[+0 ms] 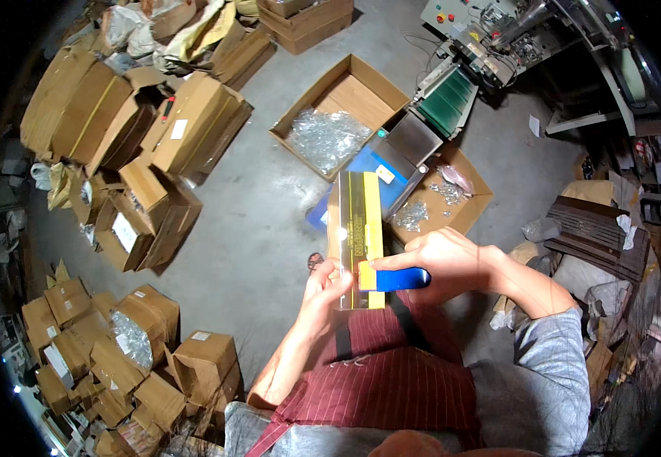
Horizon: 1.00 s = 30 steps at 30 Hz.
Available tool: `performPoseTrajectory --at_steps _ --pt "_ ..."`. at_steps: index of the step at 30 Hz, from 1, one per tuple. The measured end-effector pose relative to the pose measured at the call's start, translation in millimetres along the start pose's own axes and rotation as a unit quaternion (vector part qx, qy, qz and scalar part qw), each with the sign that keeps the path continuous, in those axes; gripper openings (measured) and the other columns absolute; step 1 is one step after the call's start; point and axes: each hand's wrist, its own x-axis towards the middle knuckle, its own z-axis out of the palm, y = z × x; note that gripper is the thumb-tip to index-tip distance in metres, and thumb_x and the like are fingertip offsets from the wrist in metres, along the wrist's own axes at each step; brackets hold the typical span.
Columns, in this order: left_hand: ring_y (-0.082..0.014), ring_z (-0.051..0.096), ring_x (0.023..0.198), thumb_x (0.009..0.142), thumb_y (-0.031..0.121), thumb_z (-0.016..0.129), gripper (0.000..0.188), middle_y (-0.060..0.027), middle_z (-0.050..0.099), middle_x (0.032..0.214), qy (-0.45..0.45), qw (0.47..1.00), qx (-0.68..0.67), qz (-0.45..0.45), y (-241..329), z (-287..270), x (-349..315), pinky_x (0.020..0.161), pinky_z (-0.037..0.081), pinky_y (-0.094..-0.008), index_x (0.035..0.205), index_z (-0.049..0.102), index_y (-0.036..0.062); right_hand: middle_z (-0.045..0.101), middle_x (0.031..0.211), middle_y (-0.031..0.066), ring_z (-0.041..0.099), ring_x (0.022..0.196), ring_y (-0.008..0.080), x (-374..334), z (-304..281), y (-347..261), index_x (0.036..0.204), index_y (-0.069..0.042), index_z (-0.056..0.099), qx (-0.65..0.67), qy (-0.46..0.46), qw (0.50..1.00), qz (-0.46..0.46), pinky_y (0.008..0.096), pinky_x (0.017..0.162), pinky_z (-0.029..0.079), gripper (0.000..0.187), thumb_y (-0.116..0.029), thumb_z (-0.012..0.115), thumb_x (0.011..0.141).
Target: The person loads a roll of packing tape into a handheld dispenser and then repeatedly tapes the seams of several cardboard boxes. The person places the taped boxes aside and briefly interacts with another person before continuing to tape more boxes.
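Observation:
A long, narrow box [374, 217], yellow and dark with a glossy face, is held up in front of my body. My left hand [319, 293] grips its lower left edge, thumb on the front. Across the box's lower part lies a flat blue piece with a rounded end and a yellow part [403, 279], like a tool handle; its exact kind is unclear. My right hand [448, 263] is closed on this blue and yellow piece from the right, its index finger reaching to the box. Its other fingers are partly hidden.
Beyond the box, a blue machine part [380, 169] and green conveyor [448, 99] lead to a machine. An open carton [376, 84] holds clear plastic packets; another [479, 206] holds small packets. Stacked cartons [201, 126] fill the left; flattened cardboard [597, 236] lies right.

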Motion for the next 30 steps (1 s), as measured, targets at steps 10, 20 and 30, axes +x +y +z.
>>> performPoseTrajectory --at_steps 10,20,30 --pt "-0.0130 0.069 0.091 0.099 0.010 0.061 0.014 -0.0117 0.070 0.105 0.013 0.992 0.092 0.090 77 -37 -139 0.082 0.056 -0.0283 0.107 0.052 0.0030 0.054 0.068 0.0092 0.060 0.062 0.0286 -10 17 -120 0.144 -0.025 0.056 0.017 0.042 0.988 -0.145 0.0391 0.057 0.049 0.071 -0.025 0.075 0.075" --pt "-0.0075 0.062 0.087 0.099 0.007 0.061 0.015 -0.0045 0.065 0.100 0.021 0.971 0.150 0.182 61 -44 -150 0.078 0.052 -0.0250 0.107 0.049 0.0056 0.066 0.076 0.0153 0.067 0.067 0.0336 39 53 -155 0.124 -0.020 0.069 -0.178 -0.010 0.984 -0.026 0.0426 0.058 0.052 0.056 -0.029 0.071 0.069" --pt "-0.0023 0.050 0.066 0.097 0.010 0.062 0.018 0.0031 0.057 0.079 0.036 0.912 0.169 0.373 103 -21 -143 0.062 0.037 -0.0162 0.109 0.050 0.0048 0.069 0.079 0.0174 0.070 0.070 0.0333 21 85 -135 0.154 0.002 0.018 -0.237 0.121 0.939 0.220 0.0446 0.059 0.055 0.109 -0.019 0.076 0.064"
